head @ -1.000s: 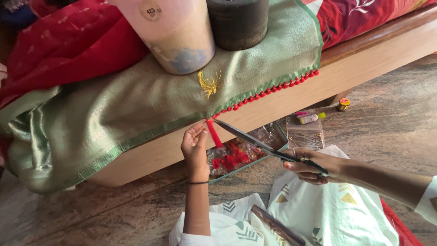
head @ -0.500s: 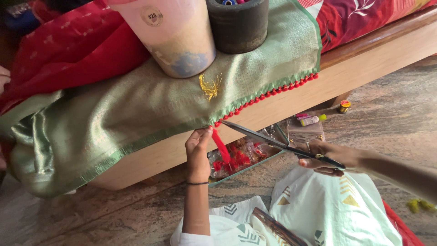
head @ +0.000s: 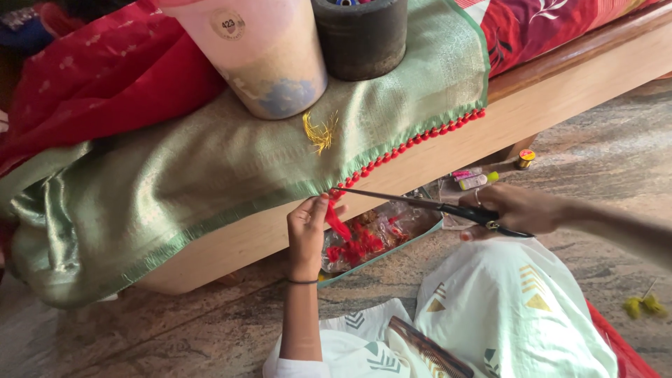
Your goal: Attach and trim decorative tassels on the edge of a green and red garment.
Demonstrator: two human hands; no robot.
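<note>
A green silk cloth (head: 210, 175) drapes over a wooden bed edge (head: 560, 91), pinned flat by a pale plastic tub (head: 252, 56) and a dark round container (head: 360, 35). The right hand (head: 514, 210) closes round long scissors (head: 420, 203), blades aimed at the cloth's hem. The left hand (head: 308, 231) pinches a red thread tassel (head: 338, 222) there, pulling it taut for trimming.

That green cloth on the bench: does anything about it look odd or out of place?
A loose tuft of yellow threads lies on the green cloth, apart from its red tasselled edge. Two more yellow tufts sit on the stone floor. Nothing looks spilled or torn.
</note>
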